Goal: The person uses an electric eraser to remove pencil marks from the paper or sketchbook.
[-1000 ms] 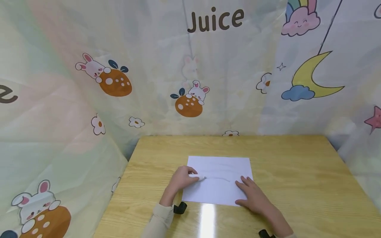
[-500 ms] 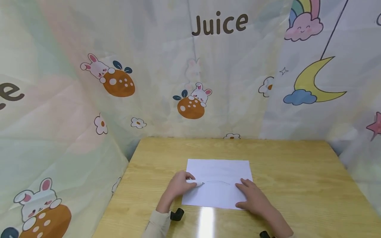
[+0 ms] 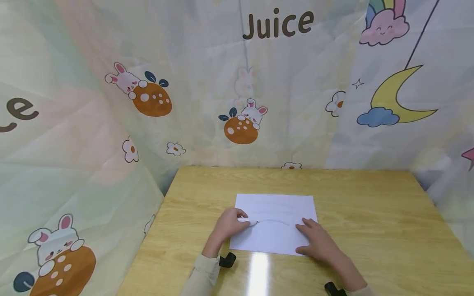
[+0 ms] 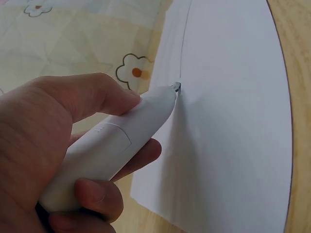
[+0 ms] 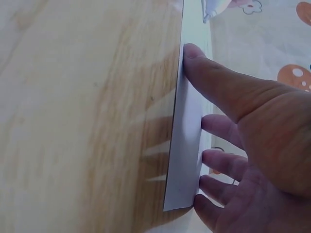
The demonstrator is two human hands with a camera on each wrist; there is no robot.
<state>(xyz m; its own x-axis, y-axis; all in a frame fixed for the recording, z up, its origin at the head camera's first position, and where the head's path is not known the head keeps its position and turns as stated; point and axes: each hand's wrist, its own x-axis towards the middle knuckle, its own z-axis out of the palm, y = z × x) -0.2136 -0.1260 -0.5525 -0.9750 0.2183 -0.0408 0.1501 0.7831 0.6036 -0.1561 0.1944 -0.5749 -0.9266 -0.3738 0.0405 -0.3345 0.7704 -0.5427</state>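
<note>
A white sheet of paper [image 3: 274, 240] lies on the wooden table. A thin curved line [image 3: 275, 220] crosses its middle. My left hand [image 3: 228, 224] grips a thick white pen-shaped tool [image 4: 109, 145] with a small metal tip, fingers and thumb curled round its body. In the left wrist view that tip is right at the near end of the line, casting a shadow on the paper. My right hand [image 3: 318, 241] rests on the sheet's right side, fingers spread. The right wrist view shows its thumb [image 5: 194, 53] at the paper's near edge.
Bare wooden table [image 3: 370, 213] extends around the sheet. A printed cloth [image 3: 207, 82] with rabbits and flowers hangs behind and at the sides. Black wrist mounts [image 3: 227, 260] sit below the hands. A bright reflection lies on the table in front of the paper.
The tool's tip drew slightly off the line's left end half a second ago and is back at it now. My right hand stays on the paper. The head view has shifted slightly.
</note>
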